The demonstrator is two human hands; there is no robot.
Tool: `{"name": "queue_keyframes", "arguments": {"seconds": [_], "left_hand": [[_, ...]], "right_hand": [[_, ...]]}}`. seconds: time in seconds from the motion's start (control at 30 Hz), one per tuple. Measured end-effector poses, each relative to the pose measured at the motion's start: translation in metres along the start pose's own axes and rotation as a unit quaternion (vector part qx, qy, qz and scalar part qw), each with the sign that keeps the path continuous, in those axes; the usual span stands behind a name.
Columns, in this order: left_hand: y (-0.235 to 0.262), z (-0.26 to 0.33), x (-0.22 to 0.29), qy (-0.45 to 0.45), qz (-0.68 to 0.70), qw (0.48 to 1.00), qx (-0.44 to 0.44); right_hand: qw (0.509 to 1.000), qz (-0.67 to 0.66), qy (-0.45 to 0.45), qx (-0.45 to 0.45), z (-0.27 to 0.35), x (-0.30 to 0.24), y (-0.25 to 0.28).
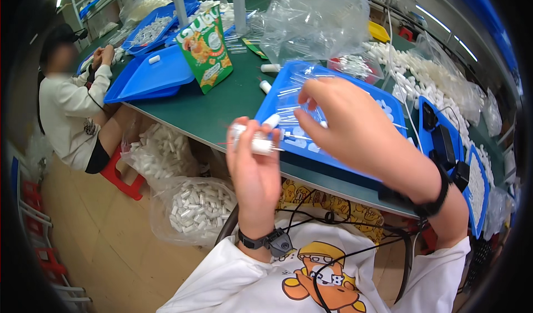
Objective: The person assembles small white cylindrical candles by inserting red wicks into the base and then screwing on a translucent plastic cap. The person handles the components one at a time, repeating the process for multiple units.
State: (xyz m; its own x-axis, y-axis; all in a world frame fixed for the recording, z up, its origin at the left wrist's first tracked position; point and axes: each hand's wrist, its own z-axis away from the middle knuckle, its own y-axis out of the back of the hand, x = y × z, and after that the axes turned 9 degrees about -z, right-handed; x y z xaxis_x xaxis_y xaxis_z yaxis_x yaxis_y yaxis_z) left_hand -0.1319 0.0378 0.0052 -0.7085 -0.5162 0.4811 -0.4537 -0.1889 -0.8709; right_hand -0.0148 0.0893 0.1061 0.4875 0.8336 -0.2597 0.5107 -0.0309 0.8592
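Note:
My left hand (252,174) is raised in front of the table edge, its fingers wrapped round a few white plastic cylinders (262,146) with thin wires sticking out. Over the blue tray (321,156) hovers my right hand (355,121), fingers curved and thumb apart from the forefinger, with nothing visible between them. Thin clear tubes (287,101) lie in the tray below its fingertips, along with small whitish pieces. Two more white cylinders (265,86) rest on the green table just left of the tray. My right forearm hides part of the tray.
A green snack bag (206,52) stands beside stacked blue trays (150,77) at left. Behind lie a large clear plastic bag (316,21) and a clear box (355,68). White cylinders (427,79) heap at right. A co-worker (78,102) sits at left; bags of cylinders (202,207) stand below.

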Motion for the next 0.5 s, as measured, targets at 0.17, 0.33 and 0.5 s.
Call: {"name": "queue_keyframes", "arguments": {"seconds": [0.17,0.33,0.5], "left_hand": [[0.019,-0.026,0.022,-0.13,-0.055,0.987,0.077],[0.023,-0.032,0.03,-0.114,-0.083,0.987,0.079],[0.022,-0.033,0.023,-0.071,-0.163,0.984,0.014]], "right_hand": [[0.997,0.064,0.024,-0.046,-0.084,0.06,-0.072],[0.971,0.201,-0.1,-0.081,-0.124,0.07,-0.118],[0.991,0.045,-0.114,-0.059,-0.13,0.075,-0.116]]}}
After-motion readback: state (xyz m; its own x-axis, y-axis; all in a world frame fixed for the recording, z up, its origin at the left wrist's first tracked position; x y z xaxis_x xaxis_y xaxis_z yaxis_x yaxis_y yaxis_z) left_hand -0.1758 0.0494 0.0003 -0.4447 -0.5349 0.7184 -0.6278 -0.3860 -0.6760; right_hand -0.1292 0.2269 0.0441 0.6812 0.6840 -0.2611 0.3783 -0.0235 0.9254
